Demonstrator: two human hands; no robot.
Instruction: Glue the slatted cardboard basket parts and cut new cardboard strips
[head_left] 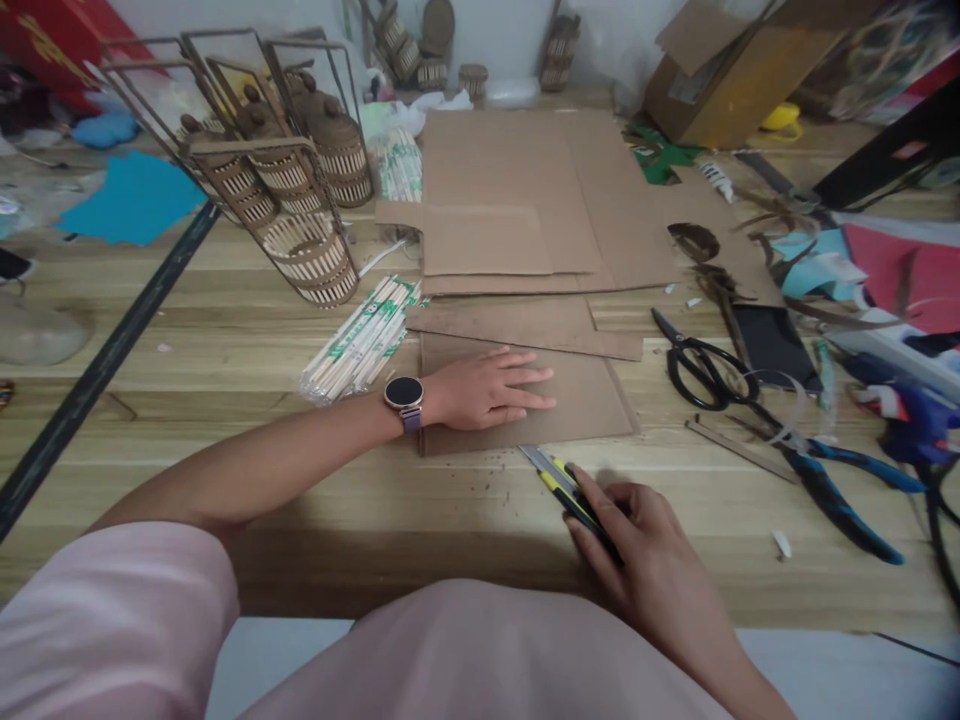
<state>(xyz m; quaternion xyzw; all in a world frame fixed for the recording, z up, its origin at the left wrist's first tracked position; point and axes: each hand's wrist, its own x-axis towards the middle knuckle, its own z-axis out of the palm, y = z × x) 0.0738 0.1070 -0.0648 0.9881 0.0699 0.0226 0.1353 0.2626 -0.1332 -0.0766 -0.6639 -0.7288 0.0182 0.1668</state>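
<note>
My left hand (491, 390) lies flat with fingers spread on a small cardboard piece (592, 400) near the table's front. A dark-faced watch (404, 392) is on that wrist. To the right, my right hand (637, 540) is wrapped round a yellow and black utility knife (566, 485), whose blade points up and left, just below the cardboard's lower edge. A narrow cardboard strip (525, 322) lies across the top of the small piece. Behind it is a large cardboard sheet (510, 190). Small dark crumbs are scattered on the wood below my left hand.
Wrapped sticks (364, 340) lie left of the cardboard, below woven lantern-like frames (311, 255). Black scissors (705, 370), blue-handled pliers (840, 490) and a blue glue gun (915, 420) lie right. An open box (720, 80) stands behind on the wooden table (337, 520).
</note>
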